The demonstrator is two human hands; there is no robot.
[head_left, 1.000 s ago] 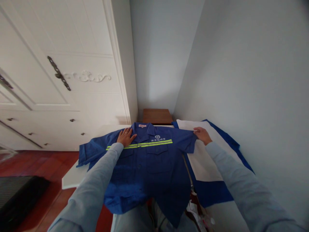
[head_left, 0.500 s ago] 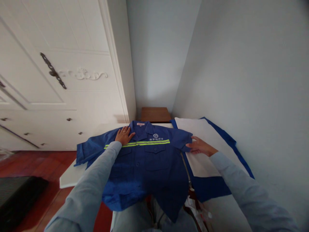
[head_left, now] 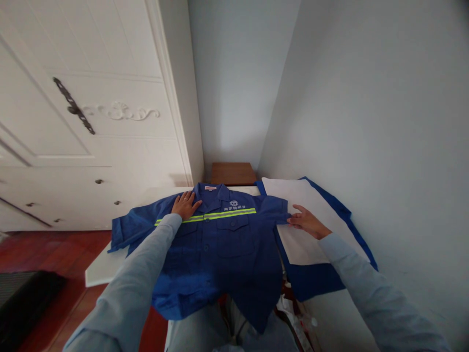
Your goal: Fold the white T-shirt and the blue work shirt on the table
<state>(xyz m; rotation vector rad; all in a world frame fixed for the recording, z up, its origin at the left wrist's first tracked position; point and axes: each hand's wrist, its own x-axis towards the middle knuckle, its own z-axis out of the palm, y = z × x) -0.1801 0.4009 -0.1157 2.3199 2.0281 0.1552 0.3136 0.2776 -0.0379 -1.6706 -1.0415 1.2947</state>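
- The shirt [head_left: 205, 266] lay front up on the table [head_left: 98, 274], collar [head_left: 224, 192] toward the wall, hem hanging over the near edge above the lap.
- The left hand [head_left: 186, 205] rested palm down beside the collar, fingers spread; it appeared to serve as the anchor.
- The right hand [head_left: 309, 223] held the lower corner of the cuff [head_left: 285, 211], thumb and fingertip seemingly pinched on its edge, an upper finger raised clear. The exact finger placement under the cloth could not be told.
- The held sleeve [head_left: 273, 203] reached from the shirt's shoulder to the white cloth [head_left: 300, 247], which lay on blue cloth [head_left: 315, 282].
- The step in hand, as judged, was straightening this sleeve. Good practice called for a steady left palm and a light outward draw on the cuff, along the sleeve's line.
- Excess pull risked shifting the shoulder and skewing the stripe [head_left: 230, 213], which served well as an alignment check.
- The opposite sleeve [head_left: 126, 230] lay loosely creased past the left forearm and merited the same care.
- The hanging hem called for attention, since its weight could have dragged the shirt nearer.
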